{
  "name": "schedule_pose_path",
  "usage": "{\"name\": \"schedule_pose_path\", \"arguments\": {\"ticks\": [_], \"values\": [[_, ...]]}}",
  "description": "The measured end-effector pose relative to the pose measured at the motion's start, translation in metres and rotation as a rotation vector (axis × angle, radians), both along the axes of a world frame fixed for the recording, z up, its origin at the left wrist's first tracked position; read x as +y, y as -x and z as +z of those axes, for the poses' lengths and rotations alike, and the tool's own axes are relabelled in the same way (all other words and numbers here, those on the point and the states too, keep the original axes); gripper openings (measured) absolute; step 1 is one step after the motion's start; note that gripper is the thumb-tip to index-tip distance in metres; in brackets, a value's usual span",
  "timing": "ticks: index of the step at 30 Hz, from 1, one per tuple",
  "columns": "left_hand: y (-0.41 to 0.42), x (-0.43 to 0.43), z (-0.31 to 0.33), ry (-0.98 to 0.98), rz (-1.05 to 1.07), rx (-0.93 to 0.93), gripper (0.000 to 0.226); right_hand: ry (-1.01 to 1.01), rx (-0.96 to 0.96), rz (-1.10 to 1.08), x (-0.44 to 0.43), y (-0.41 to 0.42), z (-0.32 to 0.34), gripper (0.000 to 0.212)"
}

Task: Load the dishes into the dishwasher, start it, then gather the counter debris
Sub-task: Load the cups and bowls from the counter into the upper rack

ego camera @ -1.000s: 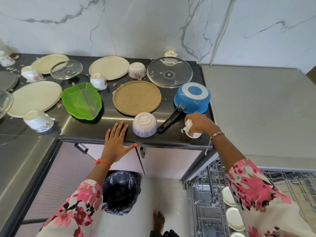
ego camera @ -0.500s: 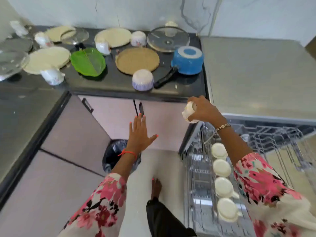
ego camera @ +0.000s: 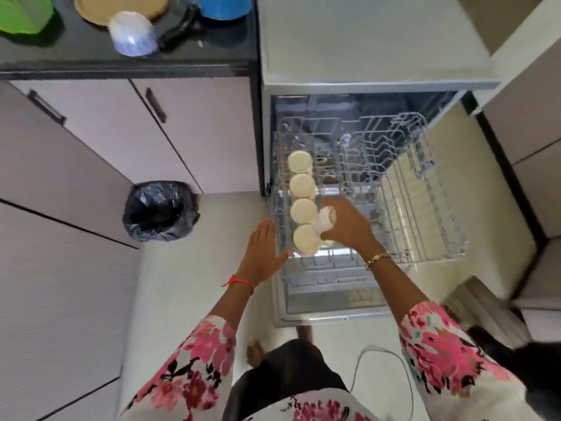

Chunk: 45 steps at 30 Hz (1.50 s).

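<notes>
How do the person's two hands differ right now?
The left hand is flat and empty beside the dishwasher rack; the right hand grips a white cup over it. The left wrist wears a red thread, the right wrist a metal bracelet. Both emerge from floral sleeves.

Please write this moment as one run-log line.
phase: loading | right hand: holds white cup above dishwasher rack | left hand: open, beside rack's left edge | rack: four cups in a row

Four upturned cups point(ego camera: 299, 161) in the rack point(ego camera: 425, 183), one held cup point(ego camera: 326, 221), one bowl point(ego camera: 132, 34), one blue pan point(ego camera: 221, 6), two hands point(ego camera: 264, 250) point(ego camera: 346, 226).
</notes>
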<state>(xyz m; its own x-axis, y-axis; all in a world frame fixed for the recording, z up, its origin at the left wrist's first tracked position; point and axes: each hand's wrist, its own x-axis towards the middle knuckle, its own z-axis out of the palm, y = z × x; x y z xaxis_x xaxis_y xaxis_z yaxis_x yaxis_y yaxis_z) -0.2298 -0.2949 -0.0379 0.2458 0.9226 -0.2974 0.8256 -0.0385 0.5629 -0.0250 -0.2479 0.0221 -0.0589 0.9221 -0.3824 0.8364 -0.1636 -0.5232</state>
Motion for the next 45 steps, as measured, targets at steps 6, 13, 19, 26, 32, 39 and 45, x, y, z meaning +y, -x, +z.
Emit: {"name": "schedule_pose_path", "arguments": {"ticks": [6,13,19,26,32,39,45], "values": [[-0.062,-0.001,-0.027,0.117,0.120,-0.070,0.075,0.050,-0.030,-0.024,-0.011,-0.073,-0.049,0.077],[-0.089,0.008,-0.063,0.244,0.311,-0.121,0.076,0.104,-0.125,0.063,-0.004,-0.099,-0.119,0.076],[-0.090,0.000,-0.078,0.135,0.348,-0.114,0.081,0.073,-0.141,0.156,-0.011,-0.101,-0.164,0.078],[-0.088,-0.004,-0.089,0.054,0.331,-0.075,0.079,-0.038,-0.127,0.328,-0.004,-0.105,-0.187,0.072],[-0.086,-0.005,-0.087,0.037,0.302,-0.067,0.077,-0.092,-0.096,0.479,-0.003,-0.116,-0.185,0.072],[-0.084,-0.003,-0.085,0.057,0.280,-0.037,0.076,-0.100,-0.053,0.471,0.001,-0.115,-0.178,0.073],[-0.084,-0.004,-0.085,0.092,0.291,-0.026,0.079,0.007,-0.057,0.443,0.006,-0.112,-0.191,0.076]]}}
